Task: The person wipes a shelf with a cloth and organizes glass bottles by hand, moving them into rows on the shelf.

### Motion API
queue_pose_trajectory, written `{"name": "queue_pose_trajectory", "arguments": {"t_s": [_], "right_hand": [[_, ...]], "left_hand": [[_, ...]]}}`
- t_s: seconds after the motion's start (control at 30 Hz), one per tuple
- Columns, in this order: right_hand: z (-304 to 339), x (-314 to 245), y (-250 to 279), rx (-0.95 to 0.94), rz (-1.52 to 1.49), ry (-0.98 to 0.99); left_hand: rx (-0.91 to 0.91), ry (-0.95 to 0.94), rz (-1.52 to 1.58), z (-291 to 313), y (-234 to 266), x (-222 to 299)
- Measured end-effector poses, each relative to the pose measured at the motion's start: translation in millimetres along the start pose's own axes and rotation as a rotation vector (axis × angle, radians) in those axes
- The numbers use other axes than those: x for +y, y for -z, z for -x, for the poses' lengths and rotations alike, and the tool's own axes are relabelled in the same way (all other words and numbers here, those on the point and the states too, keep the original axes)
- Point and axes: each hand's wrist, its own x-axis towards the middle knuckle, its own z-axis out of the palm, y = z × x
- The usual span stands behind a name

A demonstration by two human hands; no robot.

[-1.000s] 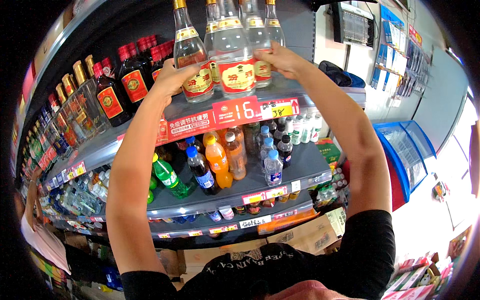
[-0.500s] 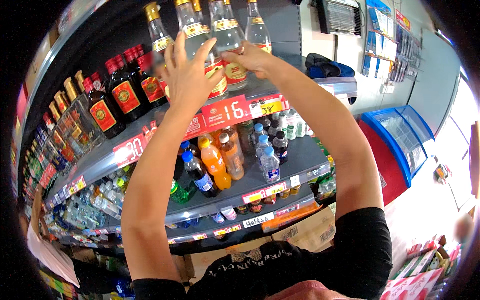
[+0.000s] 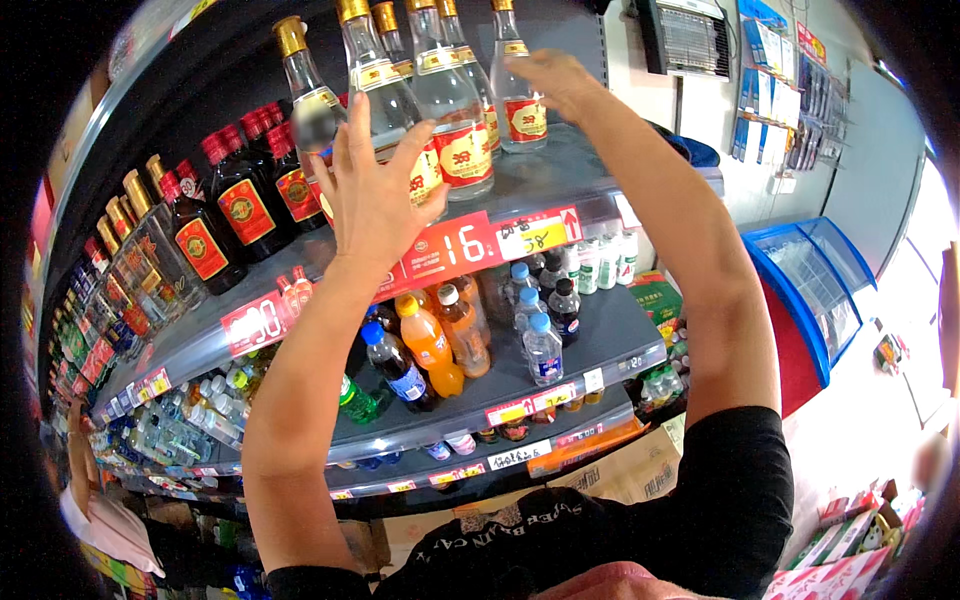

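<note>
Several clear glass liquor bottles with gold caps and red-and-cream labels stand on the upper shelf. My left hand [image 3: 378, 185] is at a front clear bottle [image 3: 385, 110], fingers spread before it and partly hiding its label; whether they press on the glass I cannot tell. Just right of it, another clear bottle [image 3: 450, 100] stands upright with its label facing me. My right hand [image 3: 562, 85] reaches beside the neck and shoulder of the rightmost bottle [image 3: 520, 105], fingers stretched toward it. No grip on that bottle is visible. A further bottle [image 3: 303, 80] leans at the left.
Dark bottles with red caps [image 3: 245, 205] stand to the left. Red price signs [image 3: 450, 240] line the shelf edge. Soft drinks [image 3: 428, 340] fill the lower shelf. A blue-rimmed chest freezer [image 3: 800, 290] stands right. Another person's pink sleeve [image 3: 115, 530] shows at lower left.
My right hand has left the middle front bottle and moved up and right to the rightmost one. My left hand stays spread at its bottle. The view has shifted slightly.
</note>
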Motion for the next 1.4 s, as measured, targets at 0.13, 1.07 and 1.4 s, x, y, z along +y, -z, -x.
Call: {"name": "queue_pose_trajectory", "arguments": {"t_s": [0.13,1.07,1.4], "right_hand": [[-54.5,39.9,13.7,0.172,0.339,-0.065],[23.5,-1.2,9.3,-0.295,0.226,-0.023],[24.0,8.6,14.2,-0.164,0.353,0.070]], "left_hand": [[0.016,-0.004,0.008,0.1,-3.1,4.4],[0.053,-0.006,-0.005,4.5,-8.7,-1.1],[0.016,0.006,-0.015,7.1,-1.4,-2.6]]}}
